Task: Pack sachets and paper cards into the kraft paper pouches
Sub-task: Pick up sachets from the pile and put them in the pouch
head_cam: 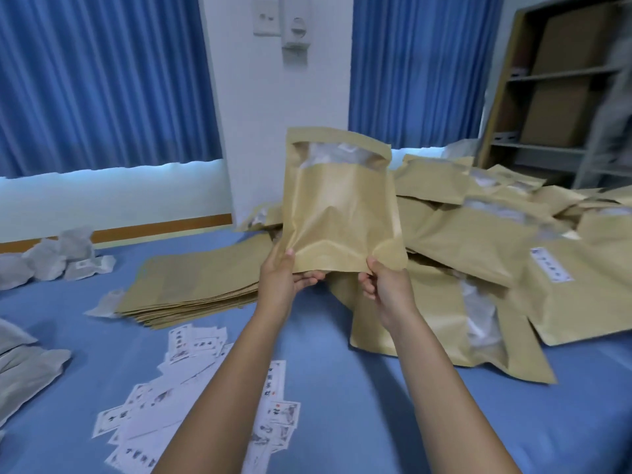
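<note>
Across the whole lower view spreads a blue cloth (342, 388), and everything else lies on it. At the right a heap of filled pouches (478, 241) sprawls over it, the pouches overlapping at all angles, with white contents showing through their clear windows (one bears a small printed label). Left of the heap sits a flat stack of empty pouches (198, 282), its edges fanned a little. One held pouch (338, 206) stands upright above the cloth, in front of the heap, its window toward the top with something white behind it. Paper cards (191, 340) lie scattered on the cloth around the forearms, some overlapping. White sachets (58, 254) sit in a cluster at the far left, with more at the left edge. The left hand (280, 278) pinches the held pouch's lower left corner, thumb on the front; the right hand (386, 285) pinches the lower right corner likewise.
</note>
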The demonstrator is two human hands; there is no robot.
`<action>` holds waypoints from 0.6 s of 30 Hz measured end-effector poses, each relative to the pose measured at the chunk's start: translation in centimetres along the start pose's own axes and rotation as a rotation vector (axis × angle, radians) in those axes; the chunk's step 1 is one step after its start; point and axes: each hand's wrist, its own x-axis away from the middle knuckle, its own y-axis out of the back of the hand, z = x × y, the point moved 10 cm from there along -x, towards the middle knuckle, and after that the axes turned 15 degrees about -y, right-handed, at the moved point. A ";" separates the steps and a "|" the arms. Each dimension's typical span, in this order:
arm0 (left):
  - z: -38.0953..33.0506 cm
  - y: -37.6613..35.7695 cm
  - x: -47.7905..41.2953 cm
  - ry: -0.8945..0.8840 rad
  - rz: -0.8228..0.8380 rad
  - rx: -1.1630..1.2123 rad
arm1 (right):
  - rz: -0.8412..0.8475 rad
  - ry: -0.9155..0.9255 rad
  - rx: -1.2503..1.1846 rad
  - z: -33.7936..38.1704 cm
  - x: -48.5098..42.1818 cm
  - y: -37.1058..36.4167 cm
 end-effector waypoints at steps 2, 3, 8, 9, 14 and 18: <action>1.7 -2.6 0.1 0.047 0.024 -0.012 | -0.033 -0.011 -0.058 0.6 -0.5 2.9; 2.4 -3.9 0.2 0.061 0.039 -0.024 | -0.043 -0.014 -0.096 0.9 -0.8 4.2; 5.5 -10.0 0.3 0.157 0.038 -0.032 | -0.055 -0.012 -0.317 2.9 -3.0 9.5; 6.0 -11.4 0.1 0.172 0.036 -0.036 | -0.047 -0.012 -0.372 3.5 -3.5 10.4; 7.0 -19.7 -1.4 0.252 0.043 0.161 | -0.011 0.001 -0.588 7.7 -6.7 13.9; 6.1 -27.4 -2.1 0.287 0.432 0.262 | 0.047 0.146 -0.682 12.9 -8.8 14.5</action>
